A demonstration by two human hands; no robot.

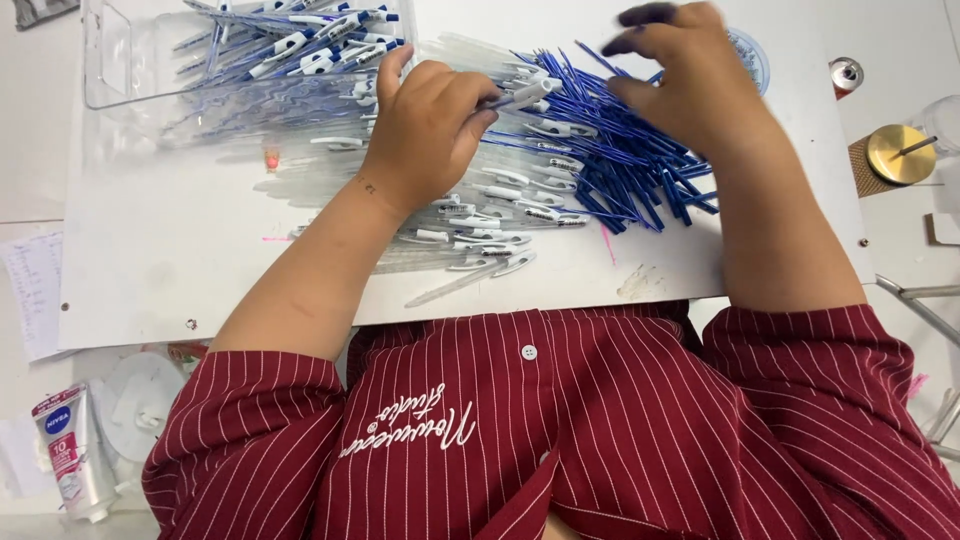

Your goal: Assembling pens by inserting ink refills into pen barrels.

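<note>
Now the left hand (425,125) pinches one thin white plastic pen shell (528,95). The right hand (690,70) hovers open over skinny blue plastic refills (620,165). Both look light and bendy, best held mid-length.

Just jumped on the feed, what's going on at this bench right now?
A person in a red striped shirt works over a white board strewn with pen parts. The left hand grips a clear pen barrel above a spread of clear barrels. The right hand rests, fingers spread, on a heap of blue refills. A clear plastic bin at the far left holds assembled blue-and-white pens.
</note>
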